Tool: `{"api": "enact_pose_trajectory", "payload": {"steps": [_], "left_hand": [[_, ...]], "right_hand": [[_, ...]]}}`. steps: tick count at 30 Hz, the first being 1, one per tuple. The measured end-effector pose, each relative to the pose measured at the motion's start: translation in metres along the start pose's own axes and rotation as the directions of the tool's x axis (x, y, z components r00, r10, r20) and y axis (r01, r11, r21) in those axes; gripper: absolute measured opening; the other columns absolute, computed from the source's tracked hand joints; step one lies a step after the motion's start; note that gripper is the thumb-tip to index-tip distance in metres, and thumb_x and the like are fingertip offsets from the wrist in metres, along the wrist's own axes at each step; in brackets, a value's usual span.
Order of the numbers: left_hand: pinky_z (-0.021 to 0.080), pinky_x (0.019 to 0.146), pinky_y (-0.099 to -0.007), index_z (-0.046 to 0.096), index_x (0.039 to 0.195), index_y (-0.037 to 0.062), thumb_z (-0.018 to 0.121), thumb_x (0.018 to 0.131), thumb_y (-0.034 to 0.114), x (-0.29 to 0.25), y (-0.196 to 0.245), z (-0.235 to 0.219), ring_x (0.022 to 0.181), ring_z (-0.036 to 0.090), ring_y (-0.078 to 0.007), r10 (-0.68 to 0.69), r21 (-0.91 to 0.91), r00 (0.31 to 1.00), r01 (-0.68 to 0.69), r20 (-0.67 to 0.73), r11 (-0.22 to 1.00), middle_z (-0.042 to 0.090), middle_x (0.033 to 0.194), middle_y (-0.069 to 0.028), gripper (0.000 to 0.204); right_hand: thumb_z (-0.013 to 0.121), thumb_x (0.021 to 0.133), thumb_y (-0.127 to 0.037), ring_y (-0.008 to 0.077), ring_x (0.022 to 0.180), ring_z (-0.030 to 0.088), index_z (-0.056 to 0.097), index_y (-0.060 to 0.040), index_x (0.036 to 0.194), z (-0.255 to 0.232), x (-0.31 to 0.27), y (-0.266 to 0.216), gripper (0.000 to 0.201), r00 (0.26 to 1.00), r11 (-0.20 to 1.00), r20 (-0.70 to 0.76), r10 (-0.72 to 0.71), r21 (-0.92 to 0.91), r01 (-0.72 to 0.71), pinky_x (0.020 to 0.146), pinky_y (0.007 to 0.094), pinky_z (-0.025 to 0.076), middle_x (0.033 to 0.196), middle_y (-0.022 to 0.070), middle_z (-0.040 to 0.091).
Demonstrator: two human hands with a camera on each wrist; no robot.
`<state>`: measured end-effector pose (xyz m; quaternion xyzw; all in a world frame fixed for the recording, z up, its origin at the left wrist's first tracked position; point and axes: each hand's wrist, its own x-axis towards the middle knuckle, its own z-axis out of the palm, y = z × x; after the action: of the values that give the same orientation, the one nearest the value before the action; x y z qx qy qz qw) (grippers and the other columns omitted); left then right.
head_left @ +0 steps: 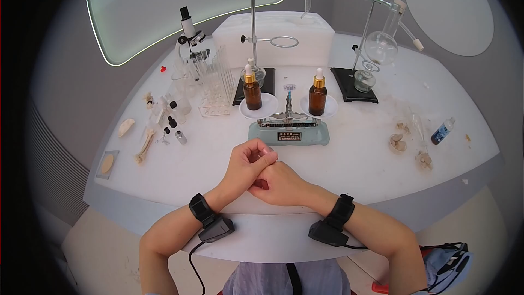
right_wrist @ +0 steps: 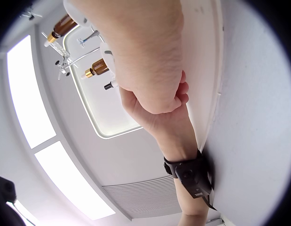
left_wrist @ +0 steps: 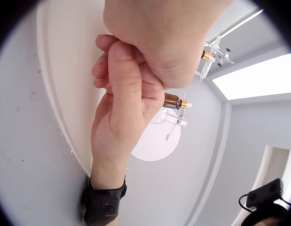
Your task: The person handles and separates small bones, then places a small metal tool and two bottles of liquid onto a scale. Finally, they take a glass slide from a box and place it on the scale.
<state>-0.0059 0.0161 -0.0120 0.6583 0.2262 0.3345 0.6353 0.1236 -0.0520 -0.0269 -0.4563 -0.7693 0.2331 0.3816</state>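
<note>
A: How do the hands stand?

B: Clasped together over the near side of the table (head_left: 360, 169). The left hand (head_left: 246, 166) folds its curled fingers round the right hand (head_left: 285, 184); no tool or vessel shows in either. How the right fingers lie, I cannot tell.

A: So which step is this?

B: A pause, I'd judge, with the hands idle. Just beyond them stands the balance (head_left: 257, 135), bearing two amber dropper bottles: the left bottle (head_left: 252, 96) on the left pan (head_left: 258, 114), the right bottle (head_left: 316, 100) on the right pan (head_left: 332, 107). Both are upright and topped, and neither hand touches them.

A: What would a next move call for?

B: Parting the hands first, to my mind. Work at the pans would then want a light, steady touch, since a knock could tip a bottle.

A: And what is hard to make out?

B: The balance's reading is too small, and the dark glass keeps me from telling how full the bottles are. In the left wrist view the hands cover part of both. Farther out, the glass tubes (head_left: 224, 76) blur into one another, and the left stand (head_left: 253, 16) is cut off at the head view's upper edge.
</note>
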Motion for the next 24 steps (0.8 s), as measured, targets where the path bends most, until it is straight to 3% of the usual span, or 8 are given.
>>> {"api": "enact_pose_trajectory", "payload": {"steps": [1, 24], "left_hand": [[0.049, 0.064, -0.0204, 0.057, 0.085, 0.0040, 0.069, 0.092, 0.012, 0.0000, 0.0000, 0.0007, 0.071, 0.057, -0.0044, 0.008, -0.015, 1.000, -0.009, -0.013, 1.000, 0.063, 0.081, -0.0004, 0.016], [0.047, 0.066, -0.0195, 0.052, 0.088, 0.0044, 0.067, 0.090, 0.003, 0.0021, -0.0015, 0.0008, 0.074, 0.056, -0.0040, 0.069, 0.000, 0.997, -0.069, -0.043, 0.998, 0.060, 0.083, -0.0007, 0.015]], "right_hand": [[0.071, 0.080, -0.012, 0.0253, 0.063, 0.064, 0.071, -0.0029, 0.086, 0.0002, -0.0002, 0.0007, 0.011, 1.000, 1.000, 0.008, 0.007, -0.006, -0.006, 0.060, 0.0367, 0.049, 0.069, 0.0097, 0.066], [0.070, 0.082, -0.015, 0.0276, 0.063, 0.064, 0.070, -0.0025, 0.085, -0.0007, -0.0003, -0.0009, 0.013, 1.000, 1.000, 0.021, 0.023, -0.016, -0.023, 0.060, 0.0383, 0.049, 0.069, 0.0106, 0.067]]}}
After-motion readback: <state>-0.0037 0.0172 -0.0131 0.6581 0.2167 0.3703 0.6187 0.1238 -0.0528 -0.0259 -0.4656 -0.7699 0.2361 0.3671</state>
